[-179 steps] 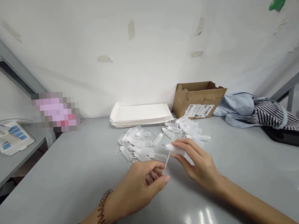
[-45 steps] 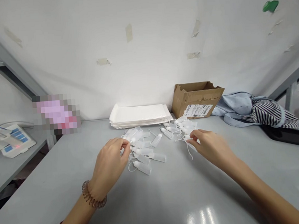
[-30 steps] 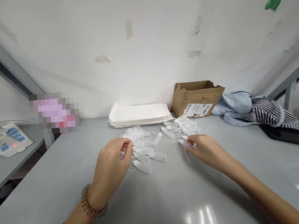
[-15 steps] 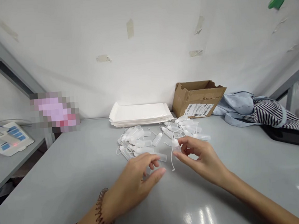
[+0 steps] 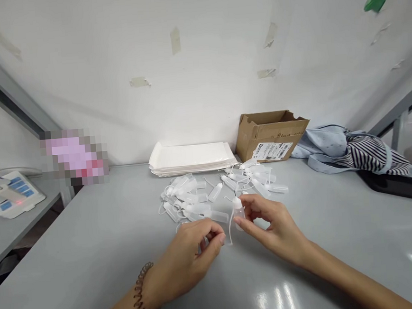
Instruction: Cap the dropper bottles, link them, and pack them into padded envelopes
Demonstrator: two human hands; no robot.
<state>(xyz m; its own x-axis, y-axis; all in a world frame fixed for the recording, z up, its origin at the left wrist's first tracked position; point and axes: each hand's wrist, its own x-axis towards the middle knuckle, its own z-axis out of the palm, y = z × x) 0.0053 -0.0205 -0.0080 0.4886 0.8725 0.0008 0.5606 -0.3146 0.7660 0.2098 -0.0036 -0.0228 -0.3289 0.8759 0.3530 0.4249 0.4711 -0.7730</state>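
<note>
My right hand (image 5: 268, 218) holds a small translucent squeeze bottle (image 5: 238, 214) upright between thumb and fingers. The bottle has a white cap with a thin tip, and a thin white strap (image 5: 231, 226) hangs down its left side. Just left of that strap is my left hand (image 5: 199, 250), its thumb and fingertips drawn together; whether anything sits between them I cannot make out. Behind both hands, many similar bottles lie in a loose pile (image 5: 189, 194) on the left and another pile (image 5: 255, 174) on the right.
A stack of white envelopes (image 5: 192, 156) lies against the wall, beside an open cardboard box (image 5: 272, 137) with a label. Farther right are a light blue cloth bag (image 5: 319, 148), striped fabric (image 5: 373, 158) and a black tray-like object (image 5: 401, 184). The grey table (image 5: 102, 239) reflects light.
The bottle in my right hand has come slightly nearer and to the left. My left hand's thumb and fingers have closed together near the strap.
</note>
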